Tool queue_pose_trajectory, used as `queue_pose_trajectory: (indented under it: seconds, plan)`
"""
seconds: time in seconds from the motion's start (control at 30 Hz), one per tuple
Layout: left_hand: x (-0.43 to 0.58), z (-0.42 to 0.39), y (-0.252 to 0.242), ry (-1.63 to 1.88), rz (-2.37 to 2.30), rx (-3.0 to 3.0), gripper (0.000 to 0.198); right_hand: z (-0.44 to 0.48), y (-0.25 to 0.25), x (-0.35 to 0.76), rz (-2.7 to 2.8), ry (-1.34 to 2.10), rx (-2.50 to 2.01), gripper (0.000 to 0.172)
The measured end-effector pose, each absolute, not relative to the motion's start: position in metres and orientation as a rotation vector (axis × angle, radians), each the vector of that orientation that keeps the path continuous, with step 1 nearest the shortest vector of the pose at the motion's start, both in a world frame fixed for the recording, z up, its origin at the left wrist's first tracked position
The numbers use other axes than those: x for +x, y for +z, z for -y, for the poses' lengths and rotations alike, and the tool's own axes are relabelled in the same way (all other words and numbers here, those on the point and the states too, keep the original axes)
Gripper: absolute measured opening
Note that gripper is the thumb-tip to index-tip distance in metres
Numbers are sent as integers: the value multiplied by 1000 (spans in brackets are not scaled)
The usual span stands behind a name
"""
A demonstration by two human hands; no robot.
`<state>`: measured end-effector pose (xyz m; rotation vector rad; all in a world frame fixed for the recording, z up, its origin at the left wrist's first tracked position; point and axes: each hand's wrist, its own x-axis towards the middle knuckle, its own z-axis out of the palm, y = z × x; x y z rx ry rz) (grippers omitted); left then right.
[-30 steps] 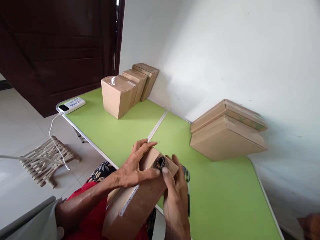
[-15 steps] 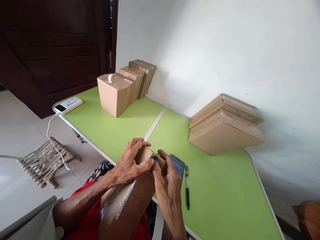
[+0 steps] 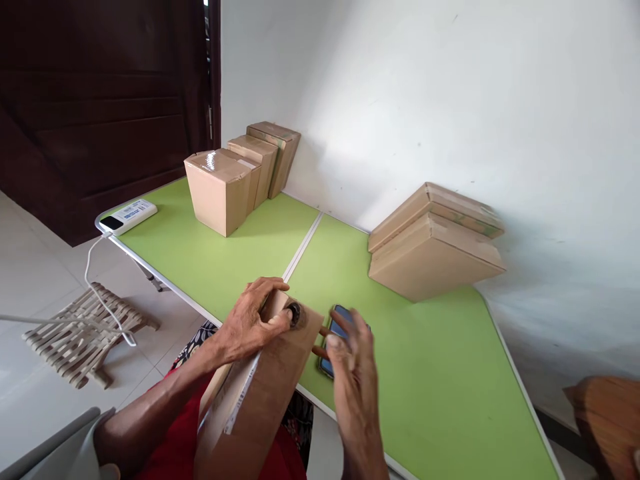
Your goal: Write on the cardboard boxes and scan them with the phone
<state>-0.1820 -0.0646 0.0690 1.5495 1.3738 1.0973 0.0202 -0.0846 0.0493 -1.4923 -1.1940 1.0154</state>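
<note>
A long cardboard box (image 3: 275, 373) stands tilted at the table's near edge, over my lap. My left hand (image 3: 253, 320) grips its upper end, fingers over the far edge and thumb pressed by a small dark round thing (image 3: 296, 315) on the box's face; I cannot make out what that is. A strip with printed marks (image 3: 240, 400) runs down one edge of the box. My right hand (image 3: 353, 367), a little blurred, is open and apart from the box. It partly covers a phone (image 3: 327, 365) lying on the table.
Several cardboard boxes (image 3: 220, 193) stand in a row at the back left of the green table (image 3: 440, 387). Two stacked boxes (image 3: 430, 260) lean at the wall on the right. A white device with a cable (image 3: 133, 217) lies at the left corner. A woven stool (image 3: 80, 337) stands below.
My right hand has let go of the box's end and moved right, over the phone, hiding the pen. My left hand keeps its grip. The view has shifted slightly.
</note>
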Motion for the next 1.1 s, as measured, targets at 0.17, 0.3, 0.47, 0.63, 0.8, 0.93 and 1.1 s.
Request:
queue_pose_trajectory:
  seconds: [0.17, 0.3, 0.47, 0.63, 0.8, 0.93, 1.1]
  plan:
    - [-188, 62, 69, 1046, -1380, 1507, 44, 88, 17, 99, 1308, 569, -2185, 83]
    - [-182, 60, 67, 1060, -1391, 1501, 43, 79, -9, 133, 1394, 616, -2520, 56]
    - [-183, 60, 64, 1026, -1281, 1544, 49, 71, -16, 138, 1372, 661, -2488, 24]
    - [-192, 58, 53, 923, -1073, 1606, 77, 80, 20, 101, 757, 662, -1697, 32]
    - [-196, 53, 46, 855, -977, 1603, 95, 89, 59, 20, 770, 978, -1052, 31]
    - [-201, 52, 46, 860, -954, 1578, 97, 97, 57, -20, 901, 967, -991, 22]
    - [-202, 54, 47, 883, -1000, 1535, 96, 99, 46, -21, 989, 923, -1066, 16]
